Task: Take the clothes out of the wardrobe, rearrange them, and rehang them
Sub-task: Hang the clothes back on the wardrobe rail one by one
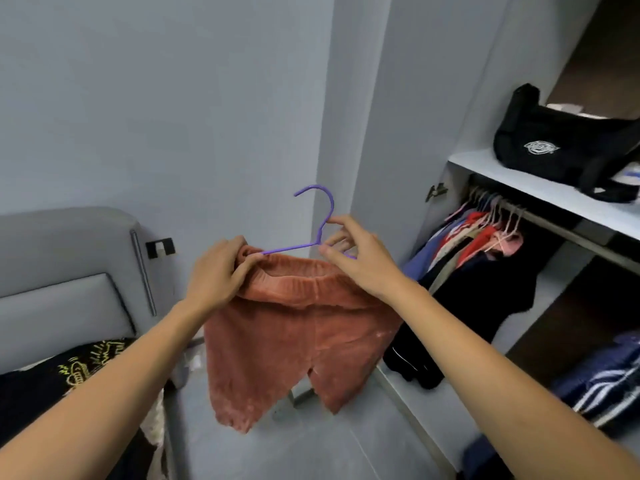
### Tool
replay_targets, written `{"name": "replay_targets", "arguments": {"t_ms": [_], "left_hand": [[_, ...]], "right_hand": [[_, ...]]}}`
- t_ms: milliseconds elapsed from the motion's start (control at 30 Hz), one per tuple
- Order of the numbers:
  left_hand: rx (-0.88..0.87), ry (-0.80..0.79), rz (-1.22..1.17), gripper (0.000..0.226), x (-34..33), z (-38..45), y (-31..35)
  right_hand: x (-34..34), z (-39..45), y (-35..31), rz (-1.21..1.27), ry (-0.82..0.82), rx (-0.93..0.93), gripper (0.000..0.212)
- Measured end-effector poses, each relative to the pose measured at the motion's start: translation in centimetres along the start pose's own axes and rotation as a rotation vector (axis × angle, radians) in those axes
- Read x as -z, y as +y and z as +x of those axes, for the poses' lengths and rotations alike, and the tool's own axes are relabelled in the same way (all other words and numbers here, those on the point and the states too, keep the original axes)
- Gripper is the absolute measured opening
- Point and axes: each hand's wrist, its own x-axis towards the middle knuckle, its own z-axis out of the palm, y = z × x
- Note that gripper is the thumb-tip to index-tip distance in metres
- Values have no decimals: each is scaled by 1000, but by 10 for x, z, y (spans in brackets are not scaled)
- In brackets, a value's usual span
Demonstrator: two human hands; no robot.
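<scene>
Head view. Both hands raised at frame centre, working a pair of rust-pink shorts [304,344] onto a purple hanger [320,220]. Left hand [221,271] at about 9 o'clock of the garment, fingers closed and pinching the waistband end over the hanger's left shoulder. Right hand [356,258] at about 2 o'clock of the garment, thumb and fingertips pinched on the hanger where the neck meets the right shoulder; the wire's right end is hidden behind that hand, so whether the waistband is already seated there cannot be told.

Shorts hang free between and below the hands, legs dropping toward 6 o'clock, touching nothing else. Hook stands upright at 12 o'clock, opening left.

Judgement on the step: keep the hanger steady by the neck, stretch the elastic waist evenly so both shoulders sit inside it, level it before letting go; a lopsided seat would likely slide off.

Wardrobe rail [540,220] sits at 3 o'clock, well apart from the hands, crowded with hung clothes [464,244]. A gap would need finding for the hook. Black bag [554,147] on the shelf above the rail. Bed [69,306] at 8 o'clock with dark clothing [52,386] lying on it
</scene>
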Motion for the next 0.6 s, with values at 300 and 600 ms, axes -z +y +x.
{"name": "replay_targets", "arguments": {"t_ms": [300, 600], "left_hand": [[-215, -124, -196, 42, -99, 40, 103], [-307, -162, -316, 48, -210, 92, 150]], "right_hand": [[92, -64, 34, 143, 252, -169, 22], [138, -60, 59, -98, 454, -352, 34]]}}
